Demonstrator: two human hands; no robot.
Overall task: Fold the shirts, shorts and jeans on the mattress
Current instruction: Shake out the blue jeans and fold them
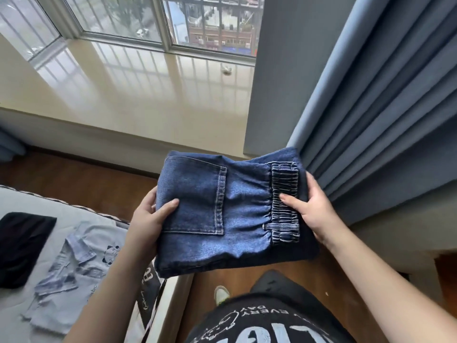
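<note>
I see the dark blue denim jeans with an elastic waistband already folded into a compact square, held in the air above the wooden floor, just beside the mattress edge. My left hand grips the pocket side; my right hand grips the waistband side. On the grey mattress lie a pale blue collared shirt, which looks loosely laid, and a black garment. I judge the jeans done bar setting them down.

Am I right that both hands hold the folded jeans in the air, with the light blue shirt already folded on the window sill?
Not quite. The head view shows the light blue shirt on the mattress, not the window sill. Otherwise correct: the left hand and right hand hold the folded jeans in the air.
</note>
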